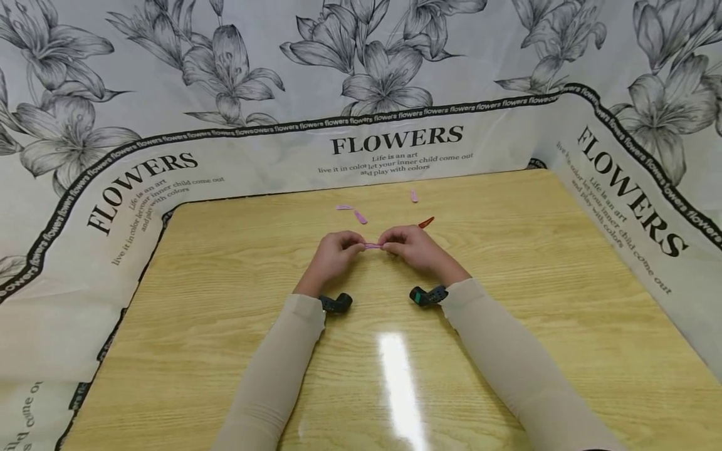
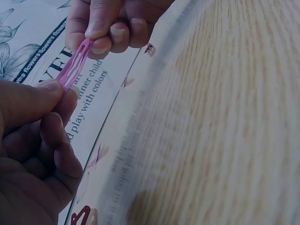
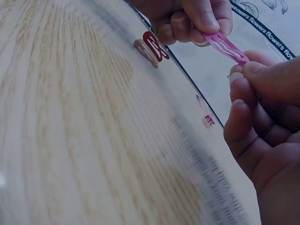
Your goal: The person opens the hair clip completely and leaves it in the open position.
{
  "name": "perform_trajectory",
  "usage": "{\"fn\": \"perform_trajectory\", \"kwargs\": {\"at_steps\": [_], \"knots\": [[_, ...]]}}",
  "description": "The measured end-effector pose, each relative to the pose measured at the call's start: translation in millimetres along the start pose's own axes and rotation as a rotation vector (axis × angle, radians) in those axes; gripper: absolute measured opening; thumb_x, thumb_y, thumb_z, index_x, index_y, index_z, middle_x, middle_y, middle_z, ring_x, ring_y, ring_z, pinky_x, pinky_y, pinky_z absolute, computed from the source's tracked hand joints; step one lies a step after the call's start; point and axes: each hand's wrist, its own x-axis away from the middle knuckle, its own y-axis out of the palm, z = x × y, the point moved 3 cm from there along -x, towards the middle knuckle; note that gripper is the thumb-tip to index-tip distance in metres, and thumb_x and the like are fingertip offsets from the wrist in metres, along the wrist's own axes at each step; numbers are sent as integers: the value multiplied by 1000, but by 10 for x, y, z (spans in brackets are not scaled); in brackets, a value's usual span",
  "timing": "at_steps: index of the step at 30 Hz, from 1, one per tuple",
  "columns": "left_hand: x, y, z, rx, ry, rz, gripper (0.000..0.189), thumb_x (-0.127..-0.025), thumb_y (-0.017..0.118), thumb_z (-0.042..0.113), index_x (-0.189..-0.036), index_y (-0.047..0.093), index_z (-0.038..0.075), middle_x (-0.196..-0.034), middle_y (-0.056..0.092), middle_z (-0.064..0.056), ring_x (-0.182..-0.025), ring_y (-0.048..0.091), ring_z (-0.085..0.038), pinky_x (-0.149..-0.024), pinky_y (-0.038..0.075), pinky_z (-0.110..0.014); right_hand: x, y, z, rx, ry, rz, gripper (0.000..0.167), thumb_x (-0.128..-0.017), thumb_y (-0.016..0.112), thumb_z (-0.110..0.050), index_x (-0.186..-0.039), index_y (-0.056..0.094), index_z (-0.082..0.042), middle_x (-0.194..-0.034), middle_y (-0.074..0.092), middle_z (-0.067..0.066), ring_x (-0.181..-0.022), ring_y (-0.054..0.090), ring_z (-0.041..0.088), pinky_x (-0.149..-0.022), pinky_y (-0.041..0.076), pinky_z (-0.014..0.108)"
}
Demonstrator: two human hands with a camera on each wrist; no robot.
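My left hand (image 1: 338, 250) and right hand (image 1: 414, 246) meet over the middle of the table. Between them they hold a pink snap hair clip (image 1: 373, 246), each pinching one end with thumb and forefinger. In the left wrist view, the slotted body of the pink clip (image 2: 75, 65) stretches from the left thumb up to the right hand (image 2: 110, 23). The right wrist view has the clip (image 3: 226, 48) slanting between the two thumbs. A dark red hair clip (image 3: 155, 47) lies on the table below the left hand (image 3: 197, 18) in that view.
Beyond the hands lie pink hair clips: two (image 1: 344, 207) (image 1: 360, 217) towards the left and one (image 1: 414, 196) farther back. A red clip (image 1: 427, 222) lies just behind the right hand. Flower-printed white cloth (image 1: 254, 156) borders the wooden table (image 1: 225, 332).
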Motion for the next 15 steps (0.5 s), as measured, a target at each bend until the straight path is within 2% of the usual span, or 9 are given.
{"fn": "perform_trajectory", "kwargs": {"at_steps": [6, 15], "knots": [[4, -6, 6, 6, 5, -11, 14, -96, 61, 23, -96, 71, 13, -96, 70, -2, -86, 57, -16, -79, 47, -31, 13, 8, 2, -20, 5, 2, 14, -96, 61, -20, -100, 71, -12, -91, 66, 13, -77, 56, 25, -69, 48, 31], [10, -24, 17, -4, 15, -16, 14, -96, 61, 21, -95, 71, 12, -94, 70, -2, -85, 57, -15, -79, 47, -31, 15, 11, -39, -20, -33, 17, 12, -96, 60, -15, -98, 71, -11, -86, 65, 11, -75, 56, 22, -67, 49, 29]]}}
